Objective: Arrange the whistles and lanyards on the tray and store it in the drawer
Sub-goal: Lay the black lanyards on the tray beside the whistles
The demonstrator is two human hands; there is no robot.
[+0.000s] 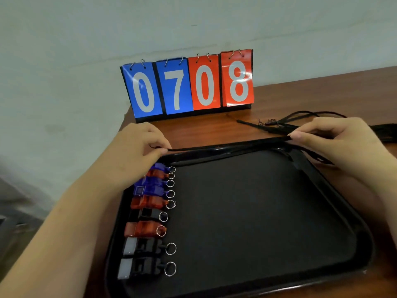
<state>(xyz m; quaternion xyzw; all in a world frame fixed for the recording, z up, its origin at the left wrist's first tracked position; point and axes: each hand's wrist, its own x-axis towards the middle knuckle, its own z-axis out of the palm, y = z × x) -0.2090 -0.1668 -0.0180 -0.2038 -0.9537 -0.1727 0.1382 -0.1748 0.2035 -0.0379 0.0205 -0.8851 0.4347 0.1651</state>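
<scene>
Whistles (148,218) lie in a column down the lower-left side of the tray (268,211), rings pointing right. At its far rim, the left hand (137,147) and right hand (335,138) each pinch an end of a lanyard (225,144) stretched between them. More lanyards (283,127) lie on the table (214,130) at upper right, beside a scoreboard (189,87).

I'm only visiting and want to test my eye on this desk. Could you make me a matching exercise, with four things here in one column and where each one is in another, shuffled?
Things
1. whistles
2. taut lanyard
3. scoreboard
4. loose lanyards

Places
A. standing at the table's far edge
B. lying on the table beyond the tray
C. pinched between the left hand and right hand
D. in a row along the tray's left side

Pairs: 1-D, 2-C, 3-A, 4-B
</scene>
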